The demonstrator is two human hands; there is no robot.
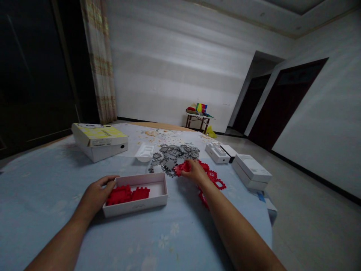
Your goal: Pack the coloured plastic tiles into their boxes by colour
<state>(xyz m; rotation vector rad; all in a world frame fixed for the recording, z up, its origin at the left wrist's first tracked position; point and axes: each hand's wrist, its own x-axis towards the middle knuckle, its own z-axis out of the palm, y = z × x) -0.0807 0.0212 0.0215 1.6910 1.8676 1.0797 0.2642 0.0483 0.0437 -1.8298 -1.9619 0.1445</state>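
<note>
Red toothed pieces [141, 193] lie in the white box [153, 203] — the left hand [97, 193] grips its left end. The right hand [196, 171] pinches one more red piece [180, 169].

red pc [180, 169] in R hand [194, 173], red frames [212, 175] just right of it, dk grey pcs [170, 152] just beyond, white box [158, 202] in L hand [97, 194] w/ red blocks [141, 193], yellow-and-white carton [104, 136] beyond L hand, lt blue cloth [135, 241] w/ pale floral print under both

A patterned curtain [100, 64] hangs beside the wall [175, 71].
</note>
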